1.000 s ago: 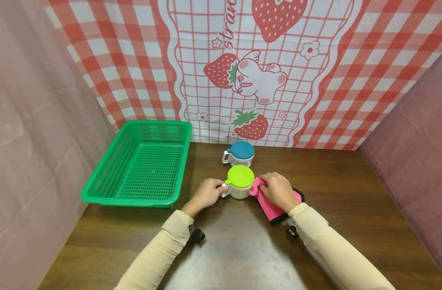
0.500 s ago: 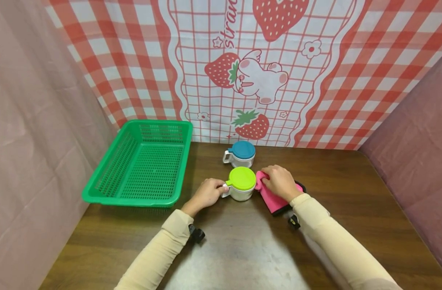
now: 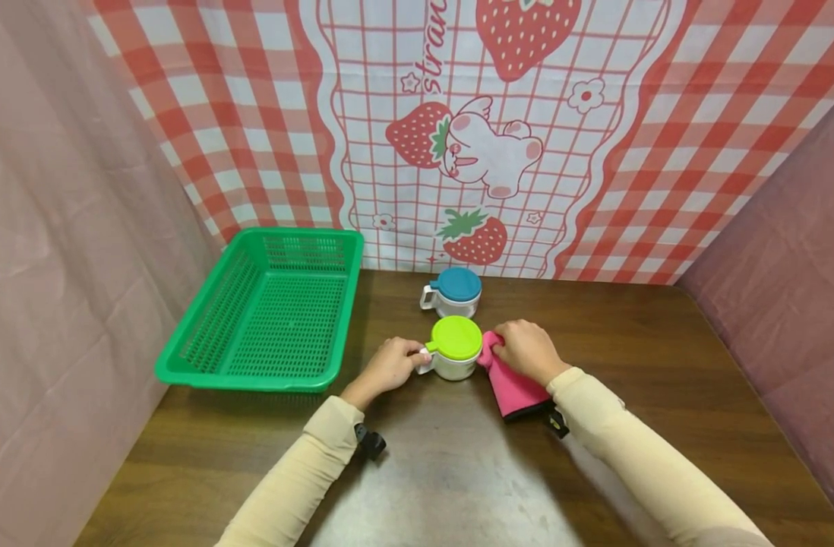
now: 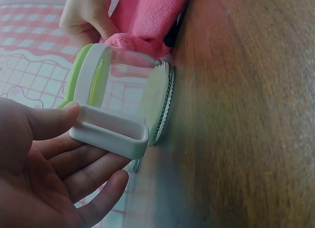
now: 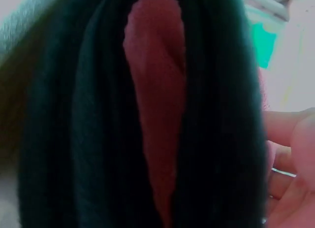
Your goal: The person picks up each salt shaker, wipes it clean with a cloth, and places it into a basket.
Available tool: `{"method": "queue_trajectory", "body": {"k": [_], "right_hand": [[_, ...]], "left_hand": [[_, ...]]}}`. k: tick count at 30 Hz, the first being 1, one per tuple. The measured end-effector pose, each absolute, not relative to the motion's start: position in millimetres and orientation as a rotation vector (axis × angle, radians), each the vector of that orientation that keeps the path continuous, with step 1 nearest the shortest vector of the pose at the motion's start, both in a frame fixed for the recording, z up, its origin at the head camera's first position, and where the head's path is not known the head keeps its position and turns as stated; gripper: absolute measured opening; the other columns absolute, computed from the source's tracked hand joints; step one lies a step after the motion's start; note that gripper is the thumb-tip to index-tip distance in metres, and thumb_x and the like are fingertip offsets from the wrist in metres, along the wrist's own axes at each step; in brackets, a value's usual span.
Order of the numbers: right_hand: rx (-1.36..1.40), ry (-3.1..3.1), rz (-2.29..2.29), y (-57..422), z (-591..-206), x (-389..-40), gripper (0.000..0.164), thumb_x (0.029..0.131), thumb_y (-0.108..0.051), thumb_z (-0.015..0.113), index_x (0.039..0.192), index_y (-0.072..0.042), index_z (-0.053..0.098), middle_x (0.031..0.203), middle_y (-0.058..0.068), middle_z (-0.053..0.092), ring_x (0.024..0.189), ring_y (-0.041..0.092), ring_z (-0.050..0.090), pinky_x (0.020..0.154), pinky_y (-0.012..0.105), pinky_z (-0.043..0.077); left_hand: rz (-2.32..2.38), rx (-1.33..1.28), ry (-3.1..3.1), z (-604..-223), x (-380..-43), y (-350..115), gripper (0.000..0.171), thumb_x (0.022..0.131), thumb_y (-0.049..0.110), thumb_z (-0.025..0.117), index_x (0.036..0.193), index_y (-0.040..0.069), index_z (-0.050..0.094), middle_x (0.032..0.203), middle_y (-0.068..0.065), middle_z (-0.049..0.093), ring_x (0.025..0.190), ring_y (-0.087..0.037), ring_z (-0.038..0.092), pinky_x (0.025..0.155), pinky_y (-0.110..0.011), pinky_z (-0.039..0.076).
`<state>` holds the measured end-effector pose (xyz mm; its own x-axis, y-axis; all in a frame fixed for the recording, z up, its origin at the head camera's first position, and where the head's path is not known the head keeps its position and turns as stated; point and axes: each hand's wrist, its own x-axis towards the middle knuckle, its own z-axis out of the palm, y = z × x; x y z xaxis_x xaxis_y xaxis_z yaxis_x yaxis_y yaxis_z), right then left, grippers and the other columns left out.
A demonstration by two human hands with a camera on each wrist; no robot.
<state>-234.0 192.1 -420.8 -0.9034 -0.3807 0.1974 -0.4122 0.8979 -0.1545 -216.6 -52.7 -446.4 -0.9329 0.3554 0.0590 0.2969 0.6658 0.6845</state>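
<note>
A clear jar with a lime-green lid (image 3: 456,338) and a white handle (image 4: 110,131) stands upright on the wooden table. My left hand (image 3: 391,363) pinches that handle between thumb and fingers; in the left wrist view the thumb presses its upper end. On the jar's right side, my right hand (image 3: 529,351) grips a bunched pink cloth (image 3: 516,391) with dark edging, and the cloth touches the jar's wall. Folds of the cloth's dark edging (image 5: 221,114) fill most of the right wrist view, hiding much of the right hand. Behind stands a similar jar with a blue lid (image 3: 459,284).
A green perforated plastic basket (image 3: 253,382) sits at the left of the table (image 3: 663,380). A red-and-white checked curtain with strawberries (image 3: 273,129) hangs behind the table. Plain pinkish curtains (image 3: 793,228) close off both sides.
My right hand has shifted slightly along the jar's side, first up and then back down, and the cloth's hanging part has swung. The left hand keeps its hold on the handle.
</note>
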Motion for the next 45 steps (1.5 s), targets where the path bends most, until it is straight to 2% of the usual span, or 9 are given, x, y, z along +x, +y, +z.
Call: {"method": "queue_trajectory", "body": {"k": [6,13,17,24,30,33,36,42,45], "right_hand": [[0.601,-2.907,0.322,188.6,-422.8,-223.6,0.015,0.074,-0.016,0.068,0.062,-0.014,0.060,0.056,0.001,0.055,0.054,0.017,0.046,0.047,0.033,0.039],[0.556,-2.916,0.412,184.3,-426.9,-213.8,0.017,0.074,-0.018,0.069,0.060,-0.014,0.059,0.053,0.000,0.052,0.051,0.017,0.043,0.046,0.031,0.037],[0.533,-2.941,0.443,183.0,-428.4,-209.3,0.015,0.074,-0.021,0.069,0.063,-0.013,0.062,0.055,0.000,0.054,0.052,0.017,0.043,0.047,0.030,0.037],[0.488,-2.948,0.480,183.3,-427.5,-204.9,0.010,0.072,-0.023,0.069,0.070,-0.013,0.068,0.062,0.001,0.061,0.055,0.018,0.049,0.049,0.035,0.042],[0.491,-2.951,0.488,183.1,-426.9,-203.3,0.016,0.073,-0.025,0.070,0.079,-0.010,0.071,0.071,0.004,0.067,0.061,0.021,0.056,0.052,0.038,0.047],[0.495,-2.948,0.490,182.9,-427.1,-203.4,0.019,0.073,-0.026,0.070,0.083,-0.009,0.071,0.075,0.005,0.069,0.065,0.023,0.060,0.055,0.040,0.049],[0.501,-2.947,0.496,182.9,-427.1,-203.8,0.021,0.073,-0.026,0.071,0.085,-0.009,0.072,0.077,0.006,0.070,0.067,0.023,0.061,0.058,0.041,0.050],[0.506,-2.952,0.511,183.0,-425.8,-203.8,0.020,0.073,-0.026,0.071,0.084,-0.008,0.071,0.076,0.005,0.069,0.064,0.021,0.059,0.056,0.038,0.050],[0.507,-2.951,0.512,183.2,-424.9,-203.5,0.020,0.073,-0.026,0.071,0.084,-0.008,0.071,0.077,0.005,0.069,0.064,0.021,0.059,0.056,0.038,0.050]], "left_hand": [[1.134,0.531,2.786,-447.7,-216.7,-53.3,0.016,0.085,0.024,0.059,0.083,0.011,0.068,0.072,-0.001,0.062,0.067,-0.012,0.049,0.055,-0.019,0.038],[1.156,0.507,2.784,-450.1,-217.3,-52.9,0.016,0.085,0.024,0.060,0.085,0.011,0.069,0.074,0.000,0.064,0.069,-0.012,0.050,0.058,-0.018,0.040],[1.174,0.505,2.782,-452.1,-217.3,-52.6,0.017,0.085,0.025,0.060,0.086,0.011,0.069,0.076,-0.001,0.065,0.071,-0.012,0.052,0.061,-0.020,0.043],[1.349,0.408,2.701,-457.1,-216.6,-53.1,0.023,0.084,0.025,0.062,0.095,0.006,0.069,0.087,-0.005,0.069,0.082,-0.015,0.058,0.073,-0.026,0.049],[1.636,0.214,2.481,-465.6,-218.0,-52.1,0.023,0.083,0.020,0.062,0.098,0.003,0.068,0.089,-0.010,0.067,0.079,-0.015,0.057,0.068,-0.023,0.050],[1.812,0.131,2.321,-468.7,-218.2,-51.4,0.026,0.084,0.017,0.062,0.104,0.001,0.065,0.094,-0.014,0.066,0.079,-0.016,0.058,0.066,-0.028,0.055],[1.910,0.083,2.236,-464.3,-215.1,-50.5,0.029,0.085,0.013,0.061,0.110,-0.001,0.061,0.100,-0.017,0.064,0.082,-0.017,0.059,0.071,-0.037,0.057],[2.000,0.025,2.148,-470.2,-217.3,-49.8,0.031,0.084,0.013,0.062,0.112,0.001,0.061,0.105,-0.016,0.064,0.082,-0.011,0.058,0.073,-0.036,0.057],[2.046,0.022,2.097,-465.6,-214.6,-49.5,0.032,0.084,0.011,0.062,0.113,-0.002,0.060,0.109,-0.019,0.063,0.086,-0.014,0.059,0.079,-0.043,0.056]]}}
